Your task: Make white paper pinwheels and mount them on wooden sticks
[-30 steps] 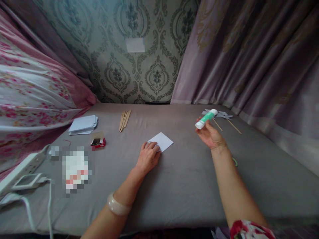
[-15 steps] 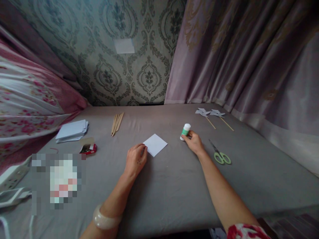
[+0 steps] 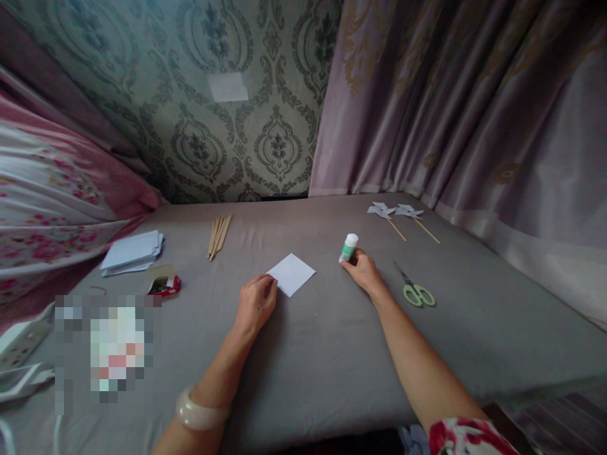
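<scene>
A small white paper square lies on the grey cloth-covered table. My left hand rests at its near-left corner, fingers curled and pinching that corner. My right hand is lower on the table to the right, fingers closed round the base of a white and green glue stick that stands upright on the cloth.
Green-handled scissors lie right of my right hand. Two paper pinwheels on sticks lie at the back right. Wooden sticks, a stack of white paper and a small red box are at the left. Curtains hang behind.
My right hand has brought the glue stick down from the air and stood it on the table. The left hand stays on the paper's corner. The view has shifted slightly.
</scene>
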Demonstrator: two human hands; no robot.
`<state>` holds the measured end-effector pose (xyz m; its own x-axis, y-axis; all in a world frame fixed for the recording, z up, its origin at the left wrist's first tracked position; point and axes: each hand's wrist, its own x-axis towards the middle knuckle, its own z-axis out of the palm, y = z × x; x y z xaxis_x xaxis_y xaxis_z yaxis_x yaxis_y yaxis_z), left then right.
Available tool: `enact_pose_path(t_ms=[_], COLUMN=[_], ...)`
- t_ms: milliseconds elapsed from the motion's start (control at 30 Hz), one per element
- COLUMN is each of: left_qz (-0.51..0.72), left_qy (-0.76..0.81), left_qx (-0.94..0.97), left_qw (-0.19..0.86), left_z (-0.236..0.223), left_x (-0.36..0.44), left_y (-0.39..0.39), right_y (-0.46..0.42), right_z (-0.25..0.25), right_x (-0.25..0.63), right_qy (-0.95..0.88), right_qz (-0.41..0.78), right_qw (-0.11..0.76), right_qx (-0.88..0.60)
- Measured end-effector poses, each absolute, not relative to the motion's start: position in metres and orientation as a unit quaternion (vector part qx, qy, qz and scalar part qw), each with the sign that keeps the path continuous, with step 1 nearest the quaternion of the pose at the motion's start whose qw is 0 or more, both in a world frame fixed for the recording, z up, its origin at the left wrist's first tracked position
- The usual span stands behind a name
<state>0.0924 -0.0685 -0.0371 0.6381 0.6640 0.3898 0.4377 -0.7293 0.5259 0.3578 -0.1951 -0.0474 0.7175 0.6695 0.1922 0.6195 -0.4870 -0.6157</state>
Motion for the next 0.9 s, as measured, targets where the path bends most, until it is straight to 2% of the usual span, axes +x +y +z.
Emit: enact_pose_path(t_ms=[67, 167, 200, 367, 500, 767, 900], left_qz=[0.291, 0.295, 0.292, 0.260, 0.202, 0.224, 0.217], left_qy=[0.315, 0.328, 0.335, 0.347, 0.286, 0.208, 0.189], left_qx=[0.881, 0.873, 0.870, 0.870, 0.906, 0.925, 0.932], left_qw=[0.200, 0.208, 0.213, 0.236, 0.237, 0.224, 0.220], left_z=[-0.036, -0.034, -0.033, -0.026, -0.026, -0.042, -0.039], left_x=[0.093, 0.092, 0.092, 0.095, 0.103, 0.100, 0.097], left_y=[-0.068, -0.065, -0.064, -0.060, -0.065, -0.067, -0.067], right_y=[-0.205, -0.220, -0.222, -0.207, -0.190, -0.181, -0.181], right_z=[-0.038, -0.022, -0.018, -0.011, -0.025, -0.046, -0.043], right_x=[0.353, 0.344, 0.339, 0.293, 0.259, 0.259, 0.259], right_qy=[-0.361, -0.340, -0.352, -0.548, -0.663, -0.647, -0.665], right_qz=[0.017, -0.009, -0.006, 0.065, 0.039, 0.021, -0.002], right_qw=[0.290, 0.168, 0.158, 0.247, 0.283, 0.296, 0.270], right_qx=[-0.886, -0.925, -0.922, -0.796, -0.692, -0.703, -0.697])
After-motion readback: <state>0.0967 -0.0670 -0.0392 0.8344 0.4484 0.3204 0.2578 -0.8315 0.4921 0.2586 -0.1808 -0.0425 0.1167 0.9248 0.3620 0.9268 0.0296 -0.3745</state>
